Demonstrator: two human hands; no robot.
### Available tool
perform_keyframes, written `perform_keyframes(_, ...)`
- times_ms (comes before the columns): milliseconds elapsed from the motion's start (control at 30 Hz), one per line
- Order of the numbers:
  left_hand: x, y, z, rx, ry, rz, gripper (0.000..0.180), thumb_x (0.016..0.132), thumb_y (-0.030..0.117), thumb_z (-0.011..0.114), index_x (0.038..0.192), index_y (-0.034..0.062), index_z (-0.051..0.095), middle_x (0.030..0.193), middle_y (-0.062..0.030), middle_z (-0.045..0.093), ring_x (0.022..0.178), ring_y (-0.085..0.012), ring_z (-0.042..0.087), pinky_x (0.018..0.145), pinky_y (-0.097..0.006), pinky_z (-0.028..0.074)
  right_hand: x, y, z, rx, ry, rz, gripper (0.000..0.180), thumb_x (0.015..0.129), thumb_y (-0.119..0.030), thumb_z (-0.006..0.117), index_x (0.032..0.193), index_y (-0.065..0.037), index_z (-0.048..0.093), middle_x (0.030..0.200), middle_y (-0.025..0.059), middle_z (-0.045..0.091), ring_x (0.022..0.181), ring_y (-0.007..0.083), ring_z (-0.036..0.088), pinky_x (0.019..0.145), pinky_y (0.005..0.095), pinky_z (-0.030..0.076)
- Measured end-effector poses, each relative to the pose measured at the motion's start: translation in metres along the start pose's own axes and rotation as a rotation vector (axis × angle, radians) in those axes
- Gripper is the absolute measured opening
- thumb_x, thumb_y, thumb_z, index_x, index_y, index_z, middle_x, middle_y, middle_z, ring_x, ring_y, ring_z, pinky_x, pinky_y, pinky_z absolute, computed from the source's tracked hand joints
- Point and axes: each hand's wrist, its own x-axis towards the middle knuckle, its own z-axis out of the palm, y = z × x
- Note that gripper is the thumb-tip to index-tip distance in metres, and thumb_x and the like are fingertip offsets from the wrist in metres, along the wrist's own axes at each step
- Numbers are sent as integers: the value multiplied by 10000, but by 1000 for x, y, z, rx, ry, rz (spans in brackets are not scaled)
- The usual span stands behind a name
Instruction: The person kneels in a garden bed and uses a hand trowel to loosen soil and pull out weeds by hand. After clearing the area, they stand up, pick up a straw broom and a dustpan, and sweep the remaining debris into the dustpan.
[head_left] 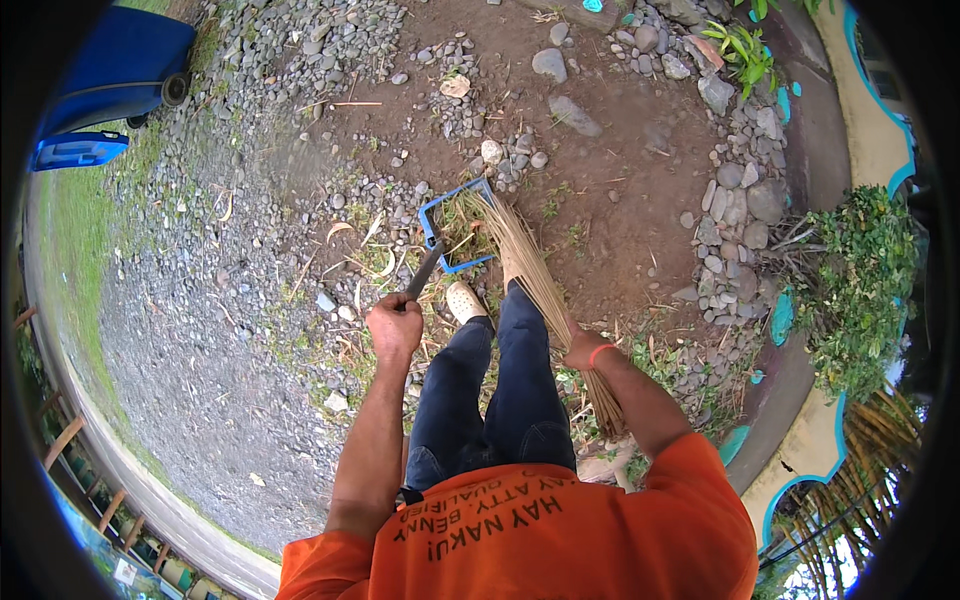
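My left hand (395, 325) is closed round the dark handle of a blue-rimmed dustpan (427, 214). Grass clippings and dry leaves (462, 222) lie within the pan's blue edges. A stick broom (532, 262) of thin tan bristles is gripped in my right hand (584, 349), which wears an orange wristband. The broom slants from my right side up to the pan's right part, its tips over or against the clippings; whether they press on the pan I cannot tell. My cream clog (464, 301) stands just below the pan.
Gravel and loose stones (220, 300) cover the left side, with bare brown soil (620, 210) at the upper right. A stone border (735, 215) and a leafy shrub (855, 290) line the right. At the upper left stands a blue wheeled bin (125, 60).
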Motion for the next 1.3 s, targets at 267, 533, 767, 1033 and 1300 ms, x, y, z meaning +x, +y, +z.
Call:
perform_keyframes(267, 11, -6, -9, 19, 38, 39, 225, 768, 125, 623, 918, 6, 740, 765, -174, 709, 678, -250, 696, 697, -348, 555, -7, -3, -17, -4, -40, 1, 1076, 743, -187, 682, 1543, -103, -32, 1308, 255, 552, 1182, 358, 571, 1005, 399, 460)
perform_keyframes(533, -5, 4, -19, 11, 98, -4, 220, 766, 134, 620, 897, 1, 737, 757, -189, 702, 672, -258, 696, 693, -354, 554, -2, 1, -24, -15, -49, 19, 1084, 701, -177, 697, 1547, -90, 24, 1273, 269, 563, 1179, 357, 566, 993, 392, 469)
perform_keyframes(767, -13, -1, -7, -8, 105, -12, 214, 755, 132, 625, 877, -10, 730, 749, -192, 693, 658, -274, 688, 681, -356, 549, -7, 3, -32, -50, -52, 12, 1066, 719, -179, 671, 1545, -92, 3, 1234, 270, 587, 1136, 367, 591, 972, 405, 479)
perform_keyframes(1033, -54, -31, 15, 11, 114, 2, 196, 729, 106, 638, 858, -23, 711, 804, -198, 676, 695, -294, 682, 677, -375, 542, -5, 7, -31, -79, -32, -1, 1030, 749, -139, 619, 1545, -103, -35, 1210, 260, 606, 1100, 367, 611, 946, 418, 491)
perform_keyframes(1300, 16, -6, 1, 93, 33, -115, 190, 738, 177, 670, 811, 13, 729, 716, -200, 686, 689, -323, 689, 718, -388, 552, -3, 7, -30, -72, -59, 18, 1032, 757, -166, 631, 1546, -110, -33, 1205, 270, 603, 1100, 368, 610, 943, 420, 494)
